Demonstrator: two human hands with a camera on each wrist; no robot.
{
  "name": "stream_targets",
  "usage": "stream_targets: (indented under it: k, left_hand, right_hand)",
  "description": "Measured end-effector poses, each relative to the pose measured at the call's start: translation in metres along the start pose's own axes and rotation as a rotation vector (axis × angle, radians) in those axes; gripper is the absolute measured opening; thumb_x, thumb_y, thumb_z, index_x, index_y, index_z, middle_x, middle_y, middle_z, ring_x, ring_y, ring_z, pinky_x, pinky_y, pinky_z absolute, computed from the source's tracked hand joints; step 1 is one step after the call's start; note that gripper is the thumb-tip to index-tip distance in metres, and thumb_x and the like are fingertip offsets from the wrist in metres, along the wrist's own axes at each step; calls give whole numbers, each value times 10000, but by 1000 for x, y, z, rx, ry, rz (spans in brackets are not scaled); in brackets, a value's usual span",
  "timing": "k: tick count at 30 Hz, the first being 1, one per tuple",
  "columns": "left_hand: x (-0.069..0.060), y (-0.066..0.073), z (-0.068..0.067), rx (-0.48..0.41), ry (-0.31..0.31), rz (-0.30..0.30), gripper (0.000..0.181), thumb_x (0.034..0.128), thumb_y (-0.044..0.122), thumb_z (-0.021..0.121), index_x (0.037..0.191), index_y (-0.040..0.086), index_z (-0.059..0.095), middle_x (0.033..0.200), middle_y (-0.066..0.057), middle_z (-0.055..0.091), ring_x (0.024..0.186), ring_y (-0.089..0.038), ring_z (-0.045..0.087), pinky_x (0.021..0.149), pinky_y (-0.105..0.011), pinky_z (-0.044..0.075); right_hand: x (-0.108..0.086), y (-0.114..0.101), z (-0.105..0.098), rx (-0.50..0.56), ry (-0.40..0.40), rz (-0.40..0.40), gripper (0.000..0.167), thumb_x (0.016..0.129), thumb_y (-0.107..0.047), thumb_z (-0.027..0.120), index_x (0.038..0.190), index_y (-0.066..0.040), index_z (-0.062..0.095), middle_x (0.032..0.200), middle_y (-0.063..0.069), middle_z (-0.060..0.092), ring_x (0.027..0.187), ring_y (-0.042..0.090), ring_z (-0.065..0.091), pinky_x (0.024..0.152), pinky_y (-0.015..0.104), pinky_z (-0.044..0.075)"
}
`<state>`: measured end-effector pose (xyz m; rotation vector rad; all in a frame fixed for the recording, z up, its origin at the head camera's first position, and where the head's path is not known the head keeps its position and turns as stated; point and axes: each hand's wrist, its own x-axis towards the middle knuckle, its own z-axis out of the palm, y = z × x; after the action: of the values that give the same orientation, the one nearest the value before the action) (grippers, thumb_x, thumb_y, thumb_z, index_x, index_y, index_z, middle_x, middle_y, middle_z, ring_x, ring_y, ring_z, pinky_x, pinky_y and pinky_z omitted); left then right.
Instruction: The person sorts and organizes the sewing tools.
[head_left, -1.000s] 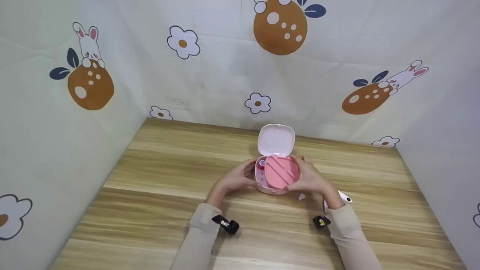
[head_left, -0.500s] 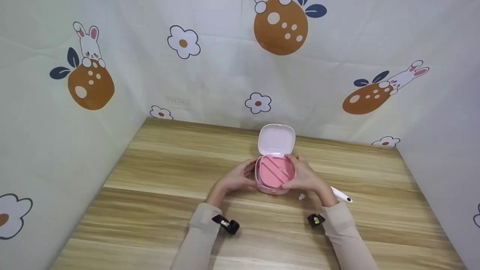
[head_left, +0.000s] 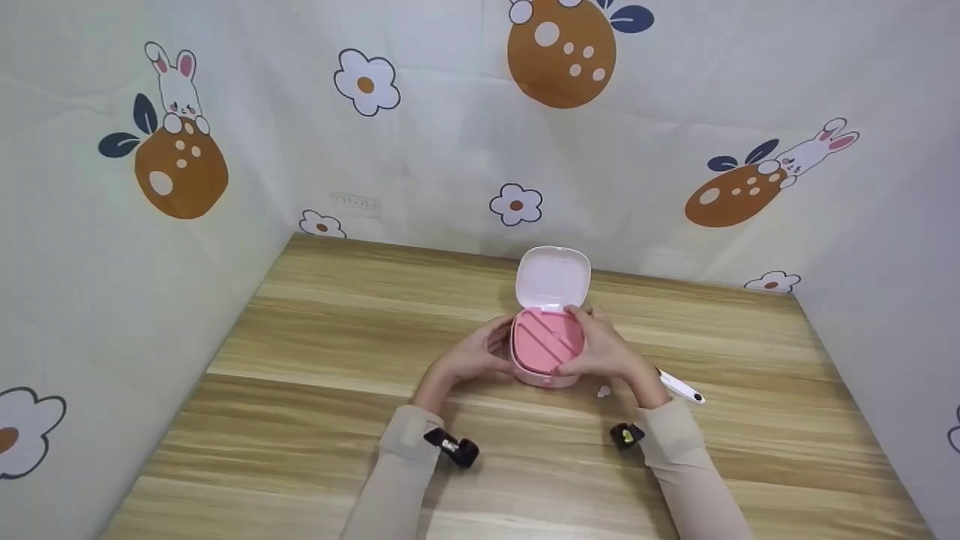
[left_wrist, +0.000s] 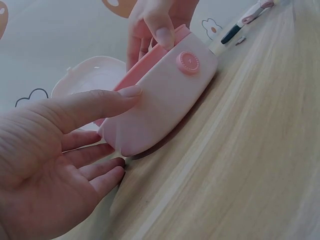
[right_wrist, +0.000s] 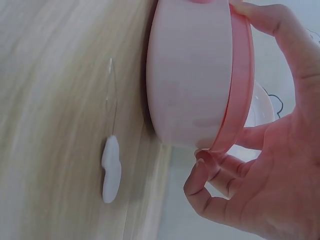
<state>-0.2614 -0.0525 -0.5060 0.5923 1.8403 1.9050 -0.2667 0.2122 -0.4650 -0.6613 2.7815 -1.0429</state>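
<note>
A pale pink box stands on the table, its lid tipped back. A darker pink tray with diagonal grooves sits in its mouth, the rim slightly above the wall in the right wrist view. My left hand holds the box at its left side. Its thumb lies on the front wall and its fingers reach round the corner. My right hand grips the tray's right side between thumb and fingers. Whatever lies under the tray is hidden.
A needle threader with a white handle and wire loop lies on the table near the box. A slim white-handled tool lies right of my right wrist, dark-tipped in the left wrist view. Patterned cloth hangs behind the table.
My right hand has moved left with the tray, which has gone from overlapping the box's right side to lying within its rim. The red item inside is now covered. The left hand stays put.
</note>
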Motion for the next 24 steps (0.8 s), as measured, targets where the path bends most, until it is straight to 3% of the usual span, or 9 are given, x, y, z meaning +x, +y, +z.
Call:
stream_targets:
  k: [13,24]
  left_hand:
    - [2,1,0,36,-2,-2,1006,800,-180,702,1643,-86,160,1721,-280,184,1599,-418,211,1297,-446,292]
    - [1,0,-1,49,-8,23,980,810,-159,713,1640,-78,199,1703,-291,239,1592,-420,234,1316,-450,246]
  right_hand:
    - [1,-1,1,-13,-31,16,1123,606,-285,935,1508,143,421,1362,336,423,1255,464,459,1115,655,453]
    - [0,1,2,4,-32,-1,1127,608,-281,950,1509,145,423,1348,327,427,1258,450,442,1123,644,451]
